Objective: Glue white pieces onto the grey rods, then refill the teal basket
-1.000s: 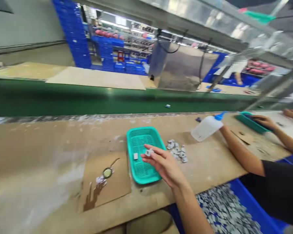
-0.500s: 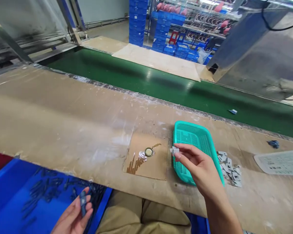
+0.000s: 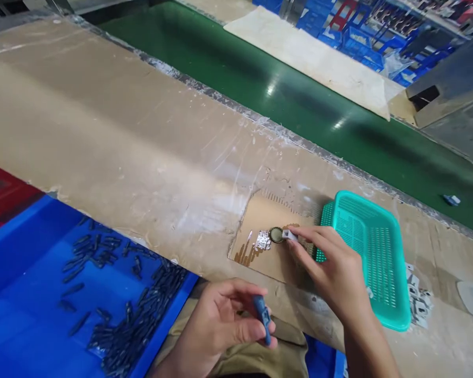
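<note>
My left hand (image 3: 224, 325) is closed on a small dark blue plastic part (image 3: 262, 319), held upright between thumb and fingers above my lap. Between the thumb and fingertips of my right hand (image 3: 335, 268) is a small white-grey block-shaped piece (image 3: 289, 234). Its end is at the rim of a bottle cap (image 3: 276, 234) with a pale inside; I cannot tell whether they touch. The cap lies on a square of cardboard (image 3: 276, 265) marked with brown streaks and a shiny wet patch (image 3: 262, 240).
A teal plastic basket (image 3: 404, 278) stands right of the cardboard, beside a pile of grey-white pieces (image 3: 420, 302). At lower left, a blue bin (image 3: 27, 294) holds many dark parts (image 3: 142, 310). Behind the worktable runs a green conveyor belt (image 3: 220, 63) carrying a small item (image 3: 451, 200).
My right hand has brought the white-grey piece from the basket's edge to the bottle cap. My left hand has moved right, away from the blue bin, with the blue part. The view has tilted downward.
</note>
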### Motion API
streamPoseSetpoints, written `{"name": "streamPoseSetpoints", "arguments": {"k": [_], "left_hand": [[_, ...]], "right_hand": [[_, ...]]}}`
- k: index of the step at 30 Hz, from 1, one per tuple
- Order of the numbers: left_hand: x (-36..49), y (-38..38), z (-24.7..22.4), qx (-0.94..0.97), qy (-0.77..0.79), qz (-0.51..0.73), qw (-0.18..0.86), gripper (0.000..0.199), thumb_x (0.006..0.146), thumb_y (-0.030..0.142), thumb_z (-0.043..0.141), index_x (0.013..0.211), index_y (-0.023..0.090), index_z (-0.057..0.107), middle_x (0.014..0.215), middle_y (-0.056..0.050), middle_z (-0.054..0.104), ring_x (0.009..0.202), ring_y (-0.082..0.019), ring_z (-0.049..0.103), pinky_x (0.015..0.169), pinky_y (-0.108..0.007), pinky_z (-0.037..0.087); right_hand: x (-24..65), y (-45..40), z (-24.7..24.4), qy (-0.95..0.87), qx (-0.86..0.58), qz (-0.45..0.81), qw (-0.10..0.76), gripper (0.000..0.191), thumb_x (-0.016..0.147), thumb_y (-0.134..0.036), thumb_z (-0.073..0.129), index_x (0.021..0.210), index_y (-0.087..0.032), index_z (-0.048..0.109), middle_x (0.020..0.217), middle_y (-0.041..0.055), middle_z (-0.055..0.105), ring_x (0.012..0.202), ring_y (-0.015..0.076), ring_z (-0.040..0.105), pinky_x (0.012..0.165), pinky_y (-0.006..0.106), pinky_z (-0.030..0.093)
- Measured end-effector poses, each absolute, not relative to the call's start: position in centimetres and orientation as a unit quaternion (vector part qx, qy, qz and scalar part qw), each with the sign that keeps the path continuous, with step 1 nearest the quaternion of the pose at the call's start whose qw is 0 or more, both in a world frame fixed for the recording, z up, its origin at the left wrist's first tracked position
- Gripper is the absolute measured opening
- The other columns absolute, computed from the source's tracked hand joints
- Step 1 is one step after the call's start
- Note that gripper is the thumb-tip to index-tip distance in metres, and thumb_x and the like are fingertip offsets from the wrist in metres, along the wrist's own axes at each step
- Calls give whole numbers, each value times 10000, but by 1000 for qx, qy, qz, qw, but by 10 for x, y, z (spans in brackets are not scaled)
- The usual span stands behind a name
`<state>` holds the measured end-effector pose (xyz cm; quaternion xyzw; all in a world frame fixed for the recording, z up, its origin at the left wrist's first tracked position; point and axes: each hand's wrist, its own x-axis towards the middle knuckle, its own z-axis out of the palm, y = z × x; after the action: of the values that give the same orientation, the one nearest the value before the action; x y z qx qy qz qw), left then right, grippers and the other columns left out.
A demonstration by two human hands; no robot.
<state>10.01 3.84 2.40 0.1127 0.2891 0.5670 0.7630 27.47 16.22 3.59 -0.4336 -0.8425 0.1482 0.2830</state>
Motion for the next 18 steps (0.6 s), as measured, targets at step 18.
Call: {"name": "streamPoseSetpoints", "arguments": {"k": [18], "left_hand": [[92, 40, 26, 68, 375, 514, 769, 283, 582, 179, 850, 828, 155, 713, 726, -43, 660, 672, -151, 636, 647, -268, 565]], "right_hand": [[270, 164, 38, -849, -442, 157, 243, 173, 880, -259, 563, 1021, -217, 654, 988, 65, 642, 908, 194, 605, 757, 321, 502]]}}
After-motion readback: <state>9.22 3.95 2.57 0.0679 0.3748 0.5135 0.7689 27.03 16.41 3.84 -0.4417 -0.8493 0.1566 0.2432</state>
